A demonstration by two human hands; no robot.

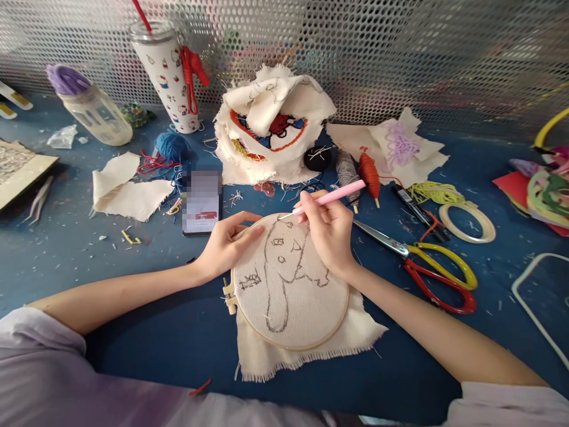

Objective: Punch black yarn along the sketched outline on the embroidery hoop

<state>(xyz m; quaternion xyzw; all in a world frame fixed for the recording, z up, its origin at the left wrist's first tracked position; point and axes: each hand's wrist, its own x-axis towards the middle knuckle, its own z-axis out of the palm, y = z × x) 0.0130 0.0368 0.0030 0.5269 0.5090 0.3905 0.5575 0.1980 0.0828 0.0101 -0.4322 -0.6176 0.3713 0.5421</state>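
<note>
Cream cloth is stretched in a round embroidery hoop (326, 346) in front of me, its frayed edge hanging out below. A long-eared figure (278, 296) and some characters are drawn on it in dark lines. My left hand (235, 237) grips the hoop's upper left rim, thumb on top and fingers partly hidden beneath. In my right hand (329, 231) is a pink-handled punch needle (331, 197), held like a pen. Its thin metal tip meets the cloth near the top of the drawing, or hovers just over it; I cannot tell which. The hoop's screw clamp (229, 295) sticks out at the left.
Scissors (413, 252) with red and yellow handles lie right of the hoop. A phone (202, 201) lies at the left. Behind are embroidered cloth pieces (271, 130), an orange yarn bobbin (368, 175), a white tumbler (166, 77) and a clear bottle (98, 112), before a perforated metal panel (400, 53).
</note>
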